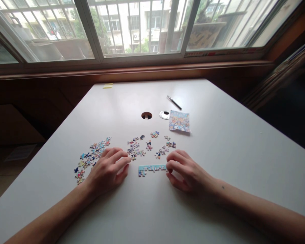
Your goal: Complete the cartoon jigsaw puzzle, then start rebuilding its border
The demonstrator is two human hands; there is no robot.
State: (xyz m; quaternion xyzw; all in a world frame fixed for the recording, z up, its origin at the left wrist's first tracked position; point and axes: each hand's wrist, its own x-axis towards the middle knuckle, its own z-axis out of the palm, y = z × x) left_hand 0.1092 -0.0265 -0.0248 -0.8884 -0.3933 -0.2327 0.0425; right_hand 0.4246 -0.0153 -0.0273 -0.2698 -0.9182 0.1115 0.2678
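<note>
A narrow strip of joined jigsaw puzzle pieces [152, 167], light blue along its top edge, lies flat on the white table [152, 210]. At its right end, my right hand [186, 169] has thumb and index finger closed together on a puzzle piece, mostly hidden by the fingers. My left hand [109, 167] rests left of the strip, fingers loosely bent, a small gap between thumb and index tip, nothing visible in it. Beside and partly behind it spreads a pile of loose puzzle pieces [87, 157]. More loose pieces [134, 147] lie beyond the strip, between both hands.
A printed puzzle packet [179, 121] lies farther back on the right, with a pen [174, 102] behind it. Near it are a round cable hole [146, 116] and its silver cover [164, 115]. Yellow tape [108, 85] sticks at the far edge, below a barred window.
</note>
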